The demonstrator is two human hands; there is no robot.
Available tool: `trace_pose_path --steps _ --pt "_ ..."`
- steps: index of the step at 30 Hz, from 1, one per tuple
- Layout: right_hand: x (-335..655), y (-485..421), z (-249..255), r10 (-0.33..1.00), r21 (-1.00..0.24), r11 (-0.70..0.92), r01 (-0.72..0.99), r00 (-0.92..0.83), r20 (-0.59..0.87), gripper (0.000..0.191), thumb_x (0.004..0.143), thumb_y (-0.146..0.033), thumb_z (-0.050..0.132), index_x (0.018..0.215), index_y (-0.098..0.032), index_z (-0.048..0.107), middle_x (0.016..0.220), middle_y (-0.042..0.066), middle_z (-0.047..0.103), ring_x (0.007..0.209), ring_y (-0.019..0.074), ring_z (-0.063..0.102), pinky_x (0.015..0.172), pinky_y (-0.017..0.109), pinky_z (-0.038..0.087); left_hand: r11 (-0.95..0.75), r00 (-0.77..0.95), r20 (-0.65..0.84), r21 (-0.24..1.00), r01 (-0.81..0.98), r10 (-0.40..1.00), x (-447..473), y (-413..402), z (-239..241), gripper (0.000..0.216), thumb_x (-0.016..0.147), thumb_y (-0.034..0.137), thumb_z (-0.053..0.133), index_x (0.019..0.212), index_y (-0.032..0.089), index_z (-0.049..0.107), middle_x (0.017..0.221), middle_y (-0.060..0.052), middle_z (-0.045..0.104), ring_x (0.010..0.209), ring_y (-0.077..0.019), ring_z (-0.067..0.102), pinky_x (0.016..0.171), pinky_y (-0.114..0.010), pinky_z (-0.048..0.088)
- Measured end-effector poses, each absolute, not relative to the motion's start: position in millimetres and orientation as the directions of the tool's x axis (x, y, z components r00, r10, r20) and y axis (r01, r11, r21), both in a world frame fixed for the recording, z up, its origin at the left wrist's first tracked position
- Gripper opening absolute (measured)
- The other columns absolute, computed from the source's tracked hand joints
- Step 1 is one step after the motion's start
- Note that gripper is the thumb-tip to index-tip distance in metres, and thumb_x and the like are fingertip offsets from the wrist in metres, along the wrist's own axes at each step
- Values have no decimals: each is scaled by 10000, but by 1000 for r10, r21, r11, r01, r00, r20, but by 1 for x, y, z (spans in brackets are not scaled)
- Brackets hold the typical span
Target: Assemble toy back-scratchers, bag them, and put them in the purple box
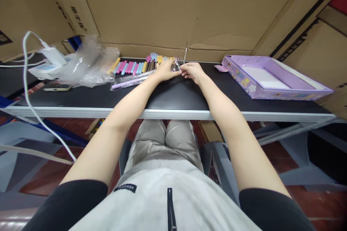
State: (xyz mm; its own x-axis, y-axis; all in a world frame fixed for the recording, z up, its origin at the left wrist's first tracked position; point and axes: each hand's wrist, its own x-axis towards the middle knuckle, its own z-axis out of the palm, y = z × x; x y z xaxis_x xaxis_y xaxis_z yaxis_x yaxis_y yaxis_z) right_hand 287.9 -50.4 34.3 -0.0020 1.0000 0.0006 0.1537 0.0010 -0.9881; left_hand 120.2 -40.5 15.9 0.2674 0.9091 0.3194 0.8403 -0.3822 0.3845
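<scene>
Both hands met over a small clear wrapper at the back of the counter (176,97).

The left hand (164,70) and right hand (193,71) pinched the wrapper (177,66) between their fingers, just beside a row of coloured sticks (132,67); a purple box (271,77) lay well apart.

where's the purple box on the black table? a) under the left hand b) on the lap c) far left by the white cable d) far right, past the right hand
d: the purple box lies on the black table, well to the right of the right hand.
</scene>
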Motion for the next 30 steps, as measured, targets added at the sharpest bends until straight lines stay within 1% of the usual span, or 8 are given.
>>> trace_pose_path --steps 4,7,10,13,17,22,25,30 --pt "288 -50 35 1000 -990 12 144 22 15 266 907 -29 733 699 -164 638 640 19 698 508 80 579 491 176 421 -389 275 317 394 833 908 121 -39 13 721 959 444 758 1592 130 612 1578 -205 679 1513 -393 592 1257 -497 443" --pt "287 -49 35 999 -991 24 131 19 26 253 866 -11 736 698 -167 630 658 12 697 530 82 594 506 178 427 -422 302 331 394 816 894 121 -36 9 718 947 417 757 1596 143 613 1596 -201 674 1506 -386 605 1261 -494 454" --pt "288 -49 36 1000 -989 15 144 11 17 284 902 -1 680 678 -165 624 638 19 680 518 82 582 489 182 406 -459 326 363 383 802 873 119 -30 3 738 941 427 762 1613 163 603 1624 -200 657 1525 -401 592 1287 -529 439" --pt "288 -48 35 1000 -984 14 176 20 18 323 942 -4 656 666 -167 620 613 23 676 474 70 531 455 173 360 -485 341 390 370 792 855 117 -23 -2 763 944 445 761 1629 156 589 1639 -207 643 1543 -409 578 1303 -547 430" --pt "290 -47 33 999 -978 34 207 32 42 313 933 15 675 680 -166 641 568 8 656 444 62 493 440 161 325 -512 355 417 366 777 837 117 -19 -5 759 950 454 753 1619 131 593 1639 -216 645 1549 -396 581 1308 -518 441" --pt "292 -45 33 1000 -980 25 199 4 26 333 950 33 637 675 -153 636 588 8 669 442 53 509 458 178 339 -546 385 428 364 755 818 116 -18 -6 744 950 445 760 1599 118 600 1624 -220 652 1540 -384 590 1305 -489 448" --pt "293 -45 34 1000 -988 -5 154 0 -5 317 954 47 628 709 -153 634 611 -5 673 472 52 546 485 182 368 -578 410 453 337 743 792 115 -13 -8 727 936 429 768 1562 92 613 1576 -237 678 1493 -388 623 1283 -490 465" --pt "294 -46 36 999 -990 -50 129 -13 -52 248 931 69 651 825 -155 646 674 -6 723 516 53 575 533 184 397 -649 460 511 286 705 726 112 -1 -15 607 912 427 773 1437 140 675 1415 -205 757 1344 -395 698 1196 -528 529"
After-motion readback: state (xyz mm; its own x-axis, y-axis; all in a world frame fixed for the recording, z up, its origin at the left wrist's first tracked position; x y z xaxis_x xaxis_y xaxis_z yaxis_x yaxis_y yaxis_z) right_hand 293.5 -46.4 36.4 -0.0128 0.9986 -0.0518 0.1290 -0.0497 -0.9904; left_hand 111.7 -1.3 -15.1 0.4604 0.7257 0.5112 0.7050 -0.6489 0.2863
